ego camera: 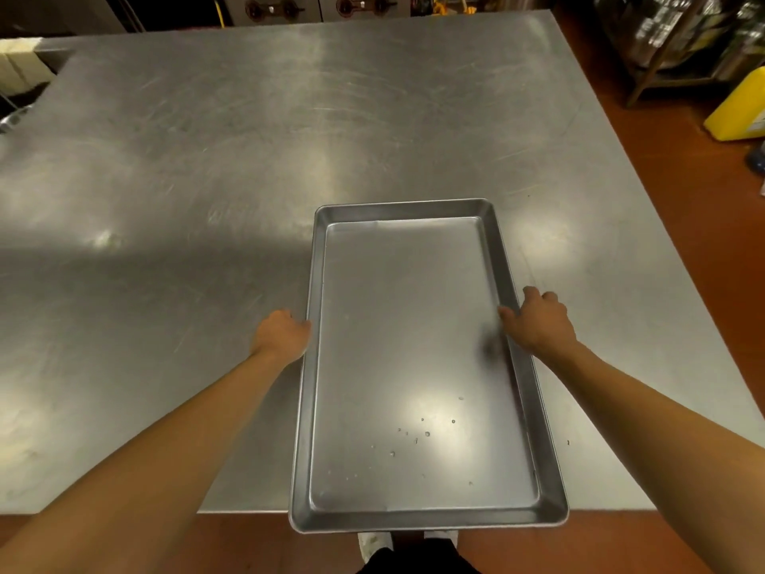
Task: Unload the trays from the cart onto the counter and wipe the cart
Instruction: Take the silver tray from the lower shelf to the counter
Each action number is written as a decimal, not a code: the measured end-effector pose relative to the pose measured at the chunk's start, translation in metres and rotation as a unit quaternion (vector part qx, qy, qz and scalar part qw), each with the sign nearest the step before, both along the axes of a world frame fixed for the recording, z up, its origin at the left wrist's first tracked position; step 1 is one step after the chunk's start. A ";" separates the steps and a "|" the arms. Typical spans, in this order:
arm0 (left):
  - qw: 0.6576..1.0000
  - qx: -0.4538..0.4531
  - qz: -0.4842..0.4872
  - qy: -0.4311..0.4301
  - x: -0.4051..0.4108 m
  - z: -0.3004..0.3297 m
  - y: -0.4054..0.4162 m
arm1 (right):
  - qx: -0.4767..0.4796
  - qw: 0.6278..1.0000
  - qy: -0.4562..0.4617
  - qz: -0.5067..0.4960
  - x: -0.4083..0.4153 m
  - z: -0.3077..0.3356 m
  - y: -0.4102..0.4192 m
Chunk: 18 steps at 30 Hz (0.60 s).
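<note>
On the big brushed stainless steel table (207, 167), right half: the empty rectangular aluminium sheet tray (418, 366) lies long axis away from me, near end overhanging the table's front edge. My left hand (283, 335) clasps its left rim, my right hand (538, 321) clasps the right rim, thumb over the lip; both grip about mid-length. Can't tell if the tray bears fully on the table or is partly carried. My call: push it forward until the near end clears the edge, keep it flat, then let go. Table is scuffed, otherwise bare, plenty of room ahead. Cart not in view. Red-brown floor (662, 118) to the right, yellow plastic jug (741, 105) on it. Few water droplets (426, 432) near the tray's near end.
</note>
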<state>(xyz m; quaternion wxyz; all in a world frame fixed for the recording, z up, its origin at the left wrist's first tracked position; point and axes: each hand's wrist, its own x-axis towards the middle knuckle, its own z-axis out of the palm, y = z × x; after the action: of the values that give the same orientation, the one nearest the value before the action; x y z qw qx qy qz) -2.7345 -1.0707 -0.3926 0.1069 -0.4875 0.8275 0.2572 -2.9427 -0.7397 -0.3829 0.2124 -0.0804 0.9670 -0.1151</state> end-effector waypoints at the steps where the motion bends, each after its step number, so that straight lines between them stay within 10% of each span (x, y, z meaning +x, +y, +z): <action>1: 1.000 0.000 0.008 0.012 0.002 0.010 -0.003 | -0.030 0.999 0.011 0.005 0.003 0.012 -0.007; 7: 0.945 0.008 0.129 0.302 0.029 0.114 -0.018 | -0.325 0.943 0.005 0.071 0.030 0.096 -0.076; 12: 0.805 -0.097 0.211 0.547 0.131 0.267 0.007 | -0.560 0.798 -0.110 0.194 0.115 0.203 -0.165; 18: 0.685 -0.249 0.291 0.619 0.302 0.368 0.128 | -0.650 0.630 -0.220 0.364 0.256 0.312 -0.173</action>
<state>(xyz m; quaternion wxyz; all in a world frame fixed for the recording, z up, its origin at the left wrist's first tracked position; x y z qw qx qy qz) -2.4327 -0.9423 -0.0242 -0.6355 -0.4421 0.5558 0.3029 -2.6867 -0.9131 -0.0712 0.3361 -0.5157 0.4586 -0.6409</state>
